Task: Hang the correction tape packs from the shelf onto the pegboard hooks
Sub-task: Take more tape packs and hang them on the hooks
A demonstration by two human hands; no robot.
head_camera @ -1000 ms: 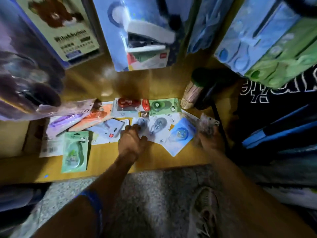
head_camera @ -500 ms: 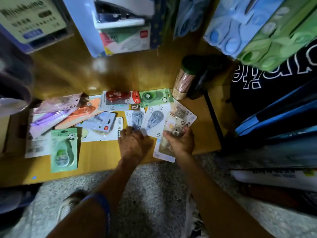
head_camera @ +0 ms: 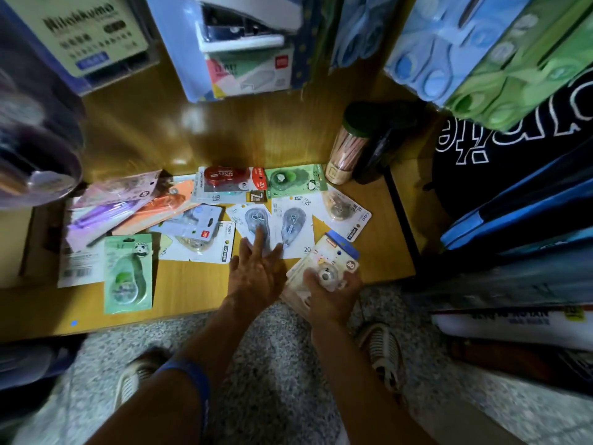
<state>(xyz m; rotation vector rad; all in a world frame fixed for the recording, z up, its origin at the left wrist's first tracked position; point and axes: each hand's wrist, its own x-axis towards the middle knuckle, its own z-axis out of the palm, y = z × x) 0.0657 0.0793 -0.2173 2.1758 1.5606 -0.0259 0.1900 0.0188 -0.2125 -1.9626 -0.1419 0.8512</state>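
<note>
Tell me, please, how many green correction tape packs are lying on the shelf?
2: one green panda pack near the front left edge, another green pack at the back beside the red one. Others may lie hidden underneath.

Left hand (head_camera: 256,271) extended far, fingers straight and spread, palm down. Right hand (head_camera: 330,293) just right of it, fingers curled in a closed grip. Both forearms bare.

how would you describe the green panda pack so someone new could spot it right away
Start at the wooden shelf and go to its front left edge. The green panda pack lies there upright, apart from the overlapping pile behind it. It is the only green card with a panda at its top, left of the left hand.
</note>
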